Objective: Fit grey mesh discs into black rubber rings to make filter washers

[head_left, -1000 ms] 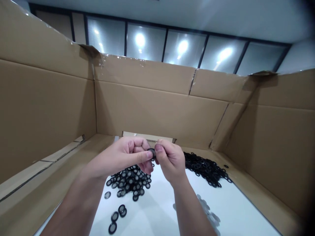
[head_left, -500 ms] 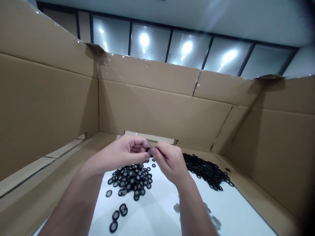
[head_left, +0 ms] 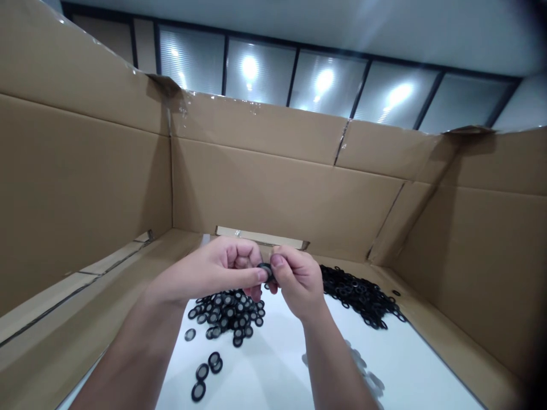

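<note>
Between my two hands is a small black ring with a grey centre (head_left: pixel 266 271). My left hand (head_left: pixel 233 266) pinches its left side with thumb and fingers. On its right side, the thumb and curled fingers of my right hand (head_left: pixel 297 277) grip the same ring. Below my left hand lies a pile of black rings with grey centres (head_left: pixel 231 313) on the white surface (head_left: pixel 265 370). A heap of plain black rings (head_left: pixel 363 296) sits to the right, beyond my right wrist. Thin grey discs (head_left: pixel 371 381) lie beside my right forearm, partly hidden by it.
Several filled rings (head_left: pixel 202 372) lie apart near the front left. Cardboard walls (head_left: pixel 265 182) surround the surface at the left, back and right. One black ring (head_left: pixel 396 292) rests on the cardboard at the right. Glass panels (head_left: pixel 260 71) show beyond the back wall.
The ring between my hands has turned and shows more of its face. My left fingers have spread lower, and my right hand has shifted slightly.
</note>
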Motion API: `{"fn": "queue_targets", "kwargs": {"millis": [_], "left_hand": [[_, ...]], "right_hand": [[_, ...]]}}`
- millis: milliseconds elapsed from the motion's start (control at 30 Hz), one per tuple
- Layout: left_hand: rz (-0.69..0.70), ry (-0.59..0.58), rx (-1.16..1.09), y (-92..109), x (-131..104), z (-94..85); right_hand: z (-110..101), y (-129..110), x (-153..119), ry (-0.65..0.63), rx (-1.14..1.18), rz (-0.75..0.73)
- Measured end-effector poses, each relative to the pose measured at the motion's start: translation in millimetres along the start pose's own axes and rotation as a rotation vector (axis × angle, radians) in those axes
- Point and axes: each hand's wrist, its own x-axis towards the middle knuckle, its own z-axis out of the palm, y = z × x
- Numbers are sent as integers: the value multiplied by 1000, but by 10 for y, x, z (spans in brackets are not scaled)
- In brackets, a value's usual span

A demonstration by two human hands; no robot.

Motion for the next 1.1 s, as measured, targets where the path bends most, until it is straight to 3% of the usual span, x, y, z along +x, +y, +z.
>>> {"fn": "queue_targets", "kwargs": {"millis": [233, 433, 633, 767, 933, 1100], "left_hand": [[-34, 123, 142, 21, -18, -144], [-5, 124, 220, 33, 16, -65], [25, 95, 235, -9, 39, -56], [29, 75, 200, -17, 55, -50], [29, 18, 68, 0, 31, -26], [-10, -12, -34, -12, -17, -44]], "right_hand": [[-160, -120, -4, 143, 26, -51], [-201, -96, 25, -81, -417, -36], [-151, -64, 53, -118, -517, -1], [-160, -78, 63, -141, -389, 21], [-86, -26, 35, -152, -48, 134], [62, 49, 14, -84, 182, 94]]}}
